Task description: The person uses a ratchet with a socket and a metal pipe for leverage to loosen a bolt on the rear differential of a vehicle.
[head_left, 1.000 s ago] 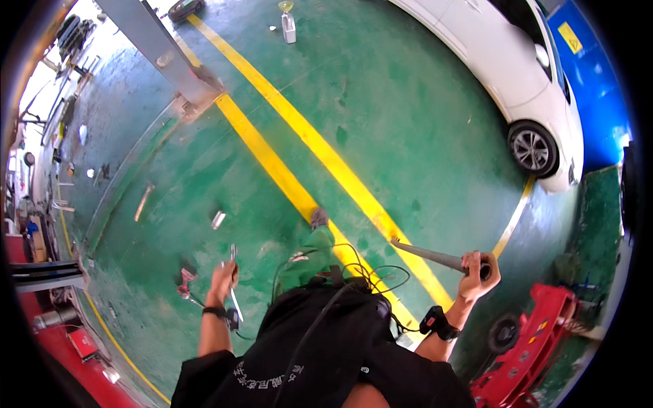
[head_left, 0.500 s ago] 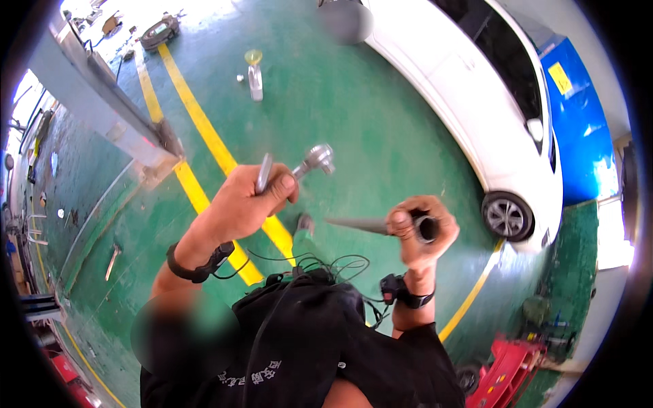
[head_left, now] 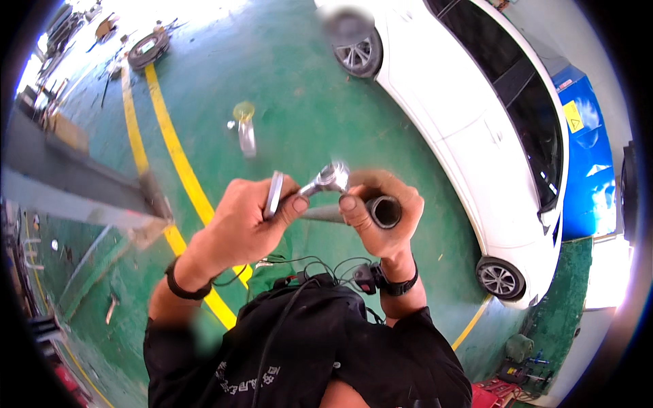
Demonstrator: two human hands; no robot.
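My left hand (head_left: 248, 214) is closed round a shiny ratchet wrench (head_left: 332, 177), whose round head sticks out to the right. A flat metal bar (head_left: 273, 195) also rises from that fist; whether it belongs to the wrench I cannot tell. Wrapped round a grey metal pipe (head_left: 386, 212) is my right hand (head_left: 391, 224), with the pipe's hollow end facing up at me. The pipe's shaft runs left toward my left hand, where its far part is hidden. Both hands are close together in front of my chest, the wrench head right beside my right fingers.
A white car (head_left: 462, 129) stands on the right, a blue panel (head_left: 588, 156) behind it. At the left rises a grey lift post (head_left: 81, 183). On the green floor ahead are a clear bottle (head_left: 247, 138) with a yellow funnel (head_left: 243, 111) and a tire (head_left: 148, 49). Cables (head_left: 306, 262) hang at my waist.
My hands have come together: the right, with the pipe, moved left, and the wrench head now sits beside its fingers. The view has shifted, showing more of the car.
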